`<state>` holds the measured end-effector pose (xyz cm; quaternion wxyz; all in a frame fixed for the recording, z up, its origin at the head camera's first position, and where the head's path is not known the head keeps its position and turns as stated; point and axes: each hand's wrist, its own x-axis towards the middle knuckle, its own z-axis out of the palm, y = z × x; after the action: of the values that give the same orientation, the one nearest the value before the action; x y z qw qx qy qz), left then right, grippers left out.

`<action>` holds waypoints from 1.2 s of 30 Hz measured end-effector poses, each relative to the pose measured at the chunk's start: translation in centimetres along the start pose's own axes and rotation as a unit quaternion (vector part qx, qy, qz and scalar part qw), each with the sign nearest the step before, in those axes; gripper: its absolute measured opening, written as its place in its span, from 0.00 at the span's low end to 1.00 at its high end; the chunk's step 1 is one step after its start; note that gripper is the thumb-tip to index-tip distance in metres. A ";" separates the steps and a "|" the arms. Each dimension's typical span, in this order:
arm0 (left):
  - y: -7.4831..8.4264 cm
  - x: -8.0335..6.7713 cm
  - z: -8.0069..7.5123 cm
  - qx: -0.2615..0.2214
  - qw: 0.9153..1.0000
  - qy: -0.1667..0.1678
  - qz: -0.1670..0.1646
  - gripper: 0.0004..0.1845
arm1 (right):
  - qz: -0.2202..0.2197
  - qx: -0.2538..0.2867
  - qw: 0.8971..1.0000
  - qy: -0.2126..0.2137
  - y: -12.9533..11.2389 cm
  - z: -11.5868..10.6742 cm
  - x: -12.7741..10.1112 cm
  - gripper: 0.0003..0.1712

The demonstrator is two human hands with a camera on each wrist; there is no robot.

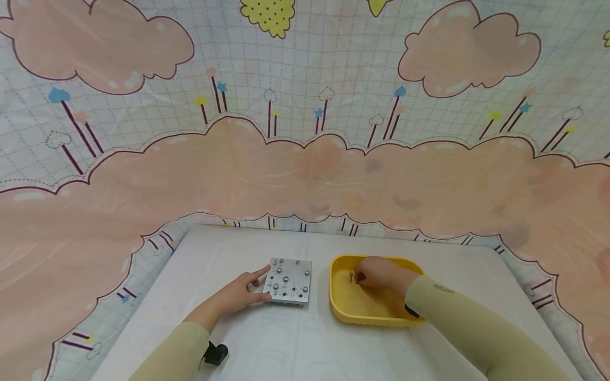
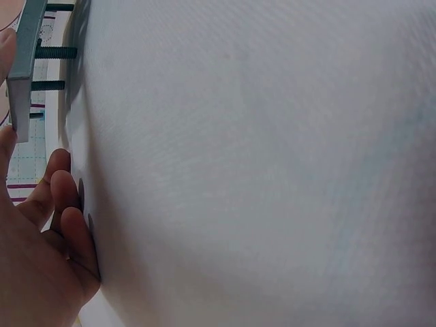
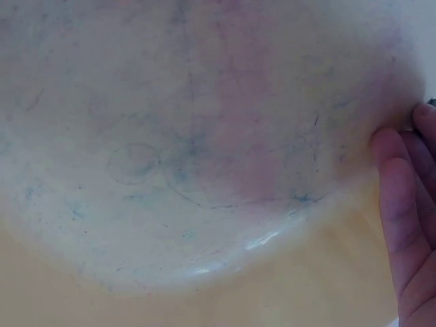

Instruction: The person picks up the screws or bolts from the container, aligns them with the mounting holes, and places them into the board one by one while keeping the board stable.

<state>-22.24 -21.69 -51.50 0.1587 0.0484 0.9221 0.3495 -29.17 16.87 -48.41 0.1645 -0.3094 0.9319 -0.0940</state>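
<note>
A yellow plastic tray (image 1: 343,309) is set on the white table (image 1: 295,349), right of centre. Inside it, near the far left corner, a small dark screw (image 1: 351,277) is seen at the fingertips of the right hand (image 1: 378,275); the fingers are curled over it, though whether it is actually pinched cannot be told. Just left of the tray, a square metal plate (image 1: 289,280) studded with screws is steadied by the left hand (image 1: 240,293), thumb and forefinger spread wide against its left edge.
</note>
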 end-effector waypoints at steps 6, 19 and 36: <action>0.0 0.0 0.0 -0.002 1.000 0.001 0.001 0.47 | 0.007 0.009 1.000 0.000 0.0 -0.1 -0.1 0.08; 0.1 0.0 -0.1 0.003 1.000 0.001 0.002 0.47 | -0.017 0.127 0.991 0.023 0.7 -0.9 -0.6 0.04; 0.1 -0.3 -0.1 -0.004 1.000 0.002 0.007 0.47 | 0.001 0.265 0.962 0.062 -1.8 -3.8 -0.1 0.09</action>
<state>-21.98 -21.70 -51.27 0.1541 0.0537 0.9206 0.3547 -29.51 15.78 -44.35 0.1826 -0.2472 0.8823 -0.3566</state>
